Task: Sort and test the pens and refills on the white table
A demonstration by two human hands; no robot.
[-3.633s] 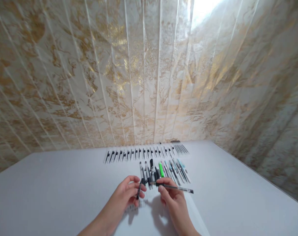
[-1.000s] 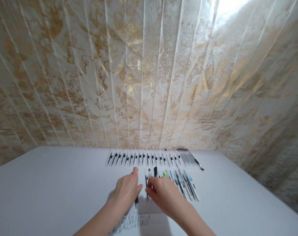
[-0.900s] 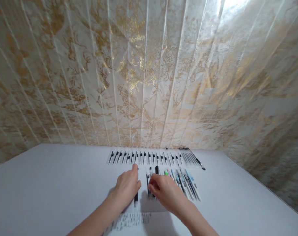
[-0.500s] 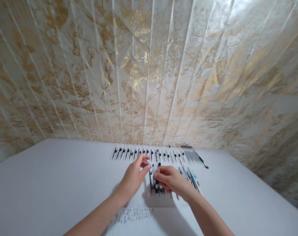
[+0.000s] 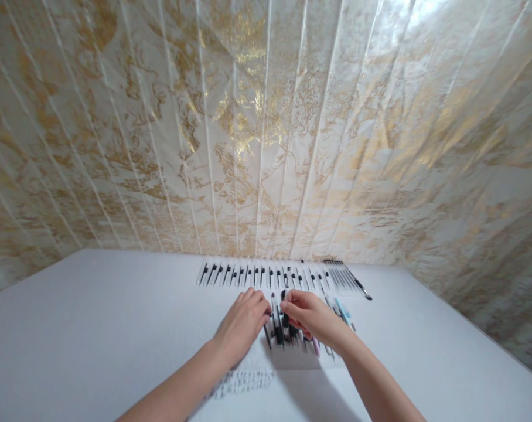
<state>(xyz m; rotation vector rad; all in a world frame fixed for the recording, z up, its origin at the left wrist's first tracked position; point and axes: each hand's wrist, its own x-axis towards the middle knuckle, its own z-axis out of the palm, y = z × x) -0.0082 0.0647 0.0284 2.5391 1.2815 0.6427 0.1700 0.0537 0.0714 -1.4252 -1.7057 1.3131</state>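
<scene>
My right hand [image 5: 310, 313] is closed in a pinch at the upper part of a thick black pen [image 5: 285, 319], which stands out among a cluster of dark pens [image 5: 278, 335] on the white tabletop. At the left side of that cluster, my left hand [image 5: 246, 319] has its fingers bent down and together over the top end of a thin dark pen [image 5: 267, 336]. The tip of that pen slants out below the fingers. Parts of the cluster are hidden by both hands, and small details are blurred.
A long row of clear-and-black pens [image 5: 248, 275] lies along the table's back edge. Thin grey rods [image 5: 343, 276] and a black brush-like tool [image 5: 362, 289] are to its right. Light-blue pens [image 5: 343, 309] lie beyond my right hand. A handwritten sheet [image 5: 244, 384] is in front.
My left hand has come down and closed its fingers at the cluster's left pen. My right hand has shifted slightly right with the black pen in its pinch.
</scene>
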